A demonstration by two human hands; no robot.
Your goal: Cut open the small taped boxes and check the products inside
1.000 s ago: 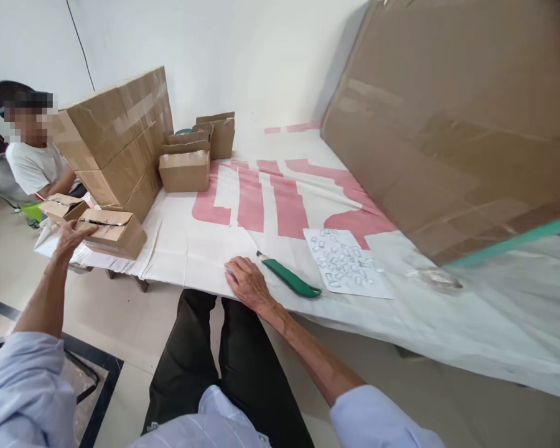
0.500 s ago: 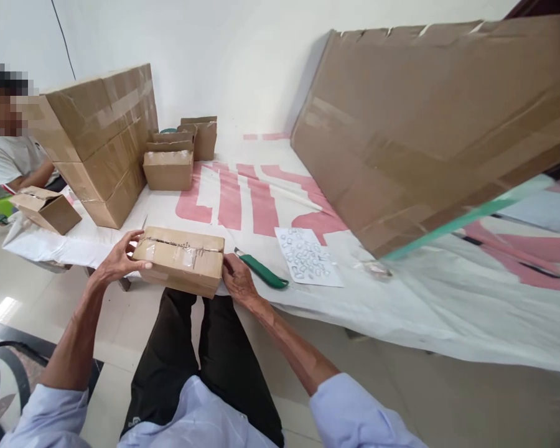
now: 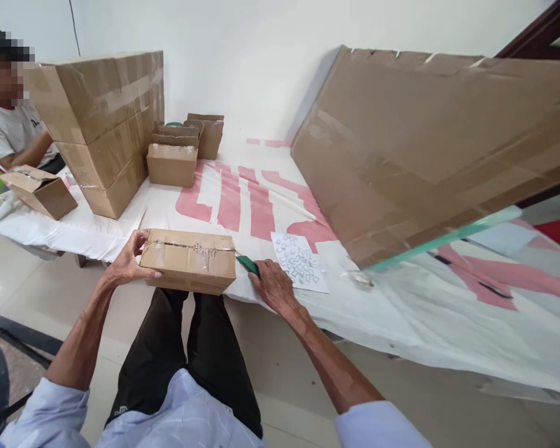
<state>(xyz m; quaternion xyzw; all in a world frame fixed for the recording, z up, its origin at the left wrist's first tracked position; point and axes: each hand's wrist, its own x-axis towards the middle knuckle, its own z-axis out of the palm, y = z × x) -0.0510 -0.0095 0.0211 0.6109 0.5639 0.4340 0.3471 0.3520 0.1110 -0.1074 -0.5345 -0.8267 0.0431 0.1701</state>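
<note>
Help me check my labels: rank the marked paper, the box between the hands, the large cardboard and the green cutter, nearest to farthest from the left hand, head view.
1. Box: against the left hand.
2. Green cutter: beyond the box's right end.
3. Marked paper: right of the cutter.
4. Large cardboard: farther right.

Shirt (image 3: 177, 414), bottom centre of frame: pale blue, fine lighter lines crossing it, cloth creased. Left sleeve (image 3: 46, 407), lower left, and right sleeve (image 3: 378, 426), lower right: same pale blue, both ending near the elbow. Forearms below them uncovered; left hand (image 3: 133, 264) and right hand (image 3: 277, 286) bare. Trousers (image 3: 219, 361), lower centre: black, small light logo (image 3: 120, 411) on the left thigh, lettering unreadable.
</note>
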